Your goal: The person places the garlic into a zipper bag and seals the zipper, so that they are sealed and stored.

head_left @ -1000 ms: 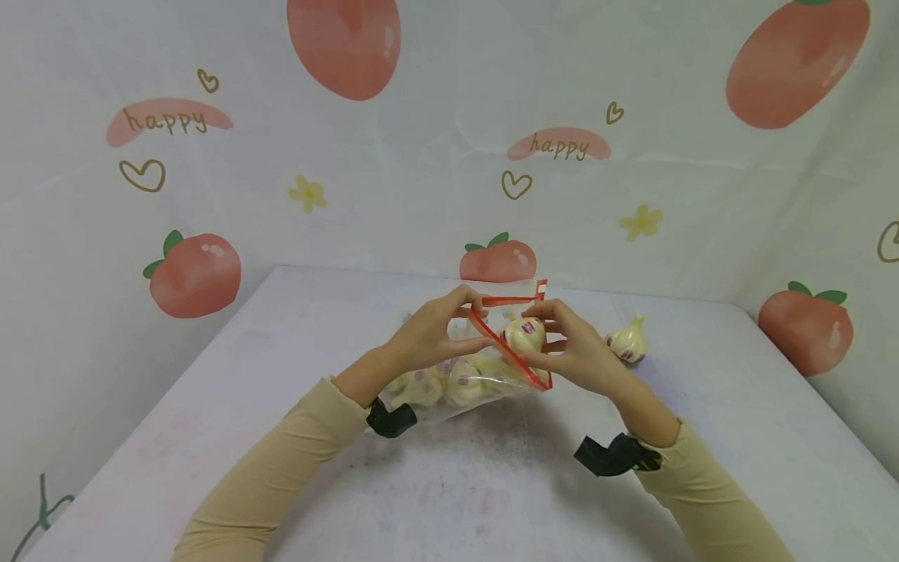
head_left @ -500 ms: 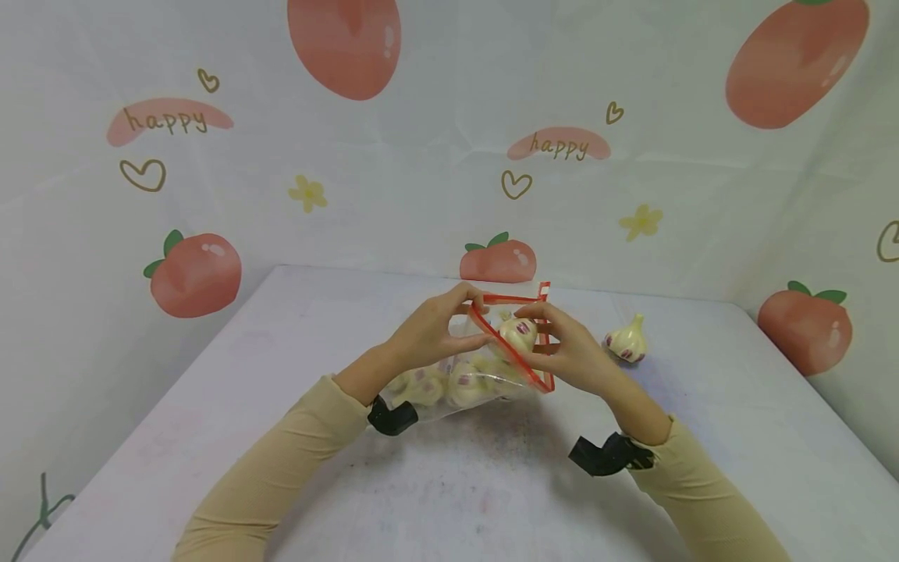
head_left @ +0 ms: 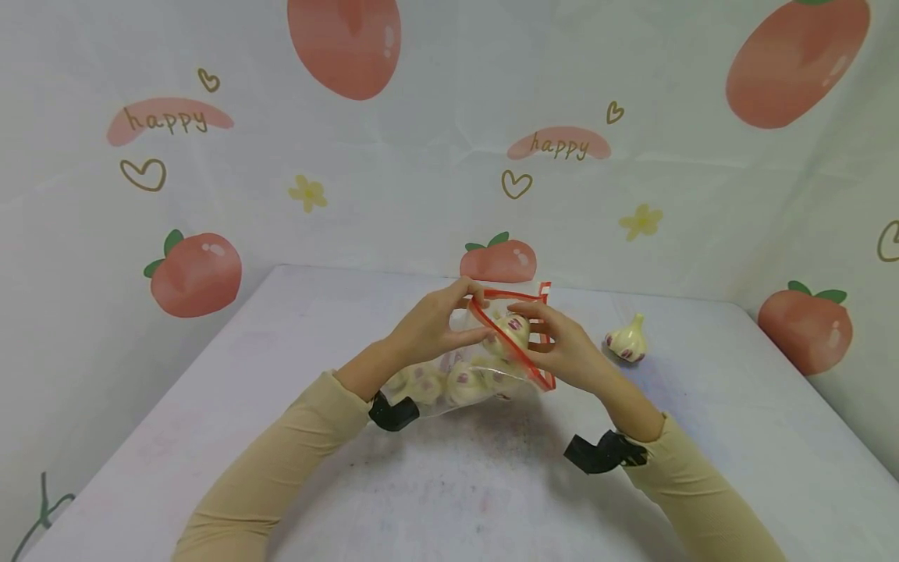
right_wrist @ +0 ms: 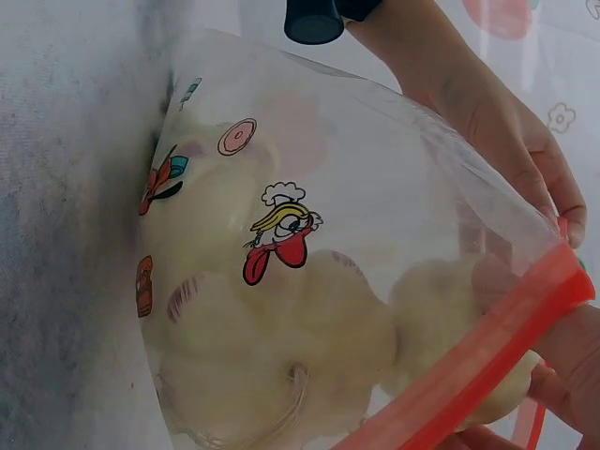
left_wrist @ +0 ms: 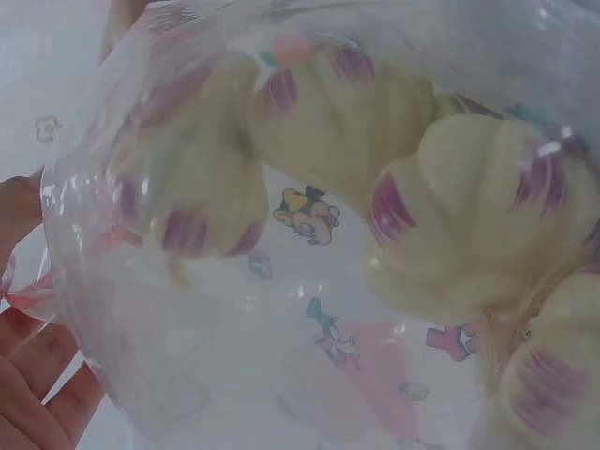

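left hand [head_left: 438,328] pinches the zip bag [right_wrist: 394,187] at its rim; right hand [head_left: 572,350] grips a garlic bulb [head_left: 515,331] in the opening.

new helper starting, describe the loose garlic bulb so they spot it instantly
On the white table, look right of the person's right hand. There a pale garlic bulb with purple patches rests, stem upward. Unlike the other bulbs, it stands apart from the clear, red-edged bag.
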`<action>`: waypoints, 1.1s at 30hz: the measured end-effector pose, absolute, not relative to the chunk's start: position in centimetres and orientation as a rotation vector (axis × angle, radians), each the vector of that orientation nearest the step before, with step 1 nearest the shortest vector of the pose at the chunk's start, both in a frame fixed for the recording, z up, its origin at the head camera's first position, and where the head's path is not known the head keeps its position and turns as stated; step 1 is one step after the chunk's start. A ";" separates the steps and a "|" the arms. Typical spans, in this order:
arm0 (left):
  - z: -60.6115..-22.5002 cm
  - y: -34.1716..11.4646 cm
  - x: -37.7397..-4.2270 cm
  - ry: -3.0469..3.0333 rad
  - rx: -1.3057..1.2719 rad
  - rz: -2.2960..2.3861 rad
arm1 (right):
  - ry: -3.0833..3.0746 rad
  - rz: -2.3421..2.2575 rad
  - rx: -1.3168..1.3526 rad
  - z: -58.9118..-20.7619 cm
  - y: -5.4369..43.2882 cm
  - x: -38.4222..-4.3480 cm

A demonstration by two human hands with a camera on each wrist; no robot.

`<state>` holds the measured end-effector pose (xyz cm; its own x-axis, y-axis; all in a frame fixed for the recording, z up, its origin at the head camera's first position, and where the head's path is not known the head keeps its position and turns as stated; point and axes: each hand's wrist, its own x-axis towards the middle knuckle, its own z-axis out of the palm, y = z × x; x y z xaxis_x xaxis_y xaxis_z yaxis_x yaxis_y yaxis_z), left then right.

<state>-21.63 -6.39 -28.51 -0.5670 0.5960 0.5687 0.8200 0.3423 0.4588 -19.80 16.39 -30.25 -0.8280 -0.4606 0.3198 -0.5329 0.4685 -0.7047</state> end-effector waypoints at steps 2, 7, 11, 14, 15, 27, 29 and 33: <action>-28.5 -6.4 -21.7 -2.314 -1.259 -1.057 | -2.618 1.313 0.882 -30.3 16.3 -19.9; -28.5 -6.5 -21.9 -2.308 -1.254 -1.052 | -2.613 1.403 0.858 -30.3 16.1 -19.9; -28.5 -6.5 -22.0 -2.298 -1.250 -1.056 | -2.609 1.425 0.824 -30.5 16.0 -20.1; -28.4 -6.6 -22.0 -2.292 -1.248 -1.056 | -2.597 1.405 0.807 -30.6 15.9 -20.1; -28.4 -6.6 -22.0 -2.290 -1.248 -1.056 | -2.598 1.389 0.801 -30.6 15.9 -20.1; -28.5 -6.6 -22.1 -2.288 -1.243 -1.071 | -2.620 1.227 0.751 -30.4 15.9 -20.0; -28.5 -6.6 -22.1 -2.288 -1.243 -1.078 | -2.615 1.226 0.746 -30.4 15.8 -20.0; -28.6 -6.6 -22.0 -2.283 -1.245 -1.081 | -2.604 1.238 0.746 -30.5 15.7 -20.0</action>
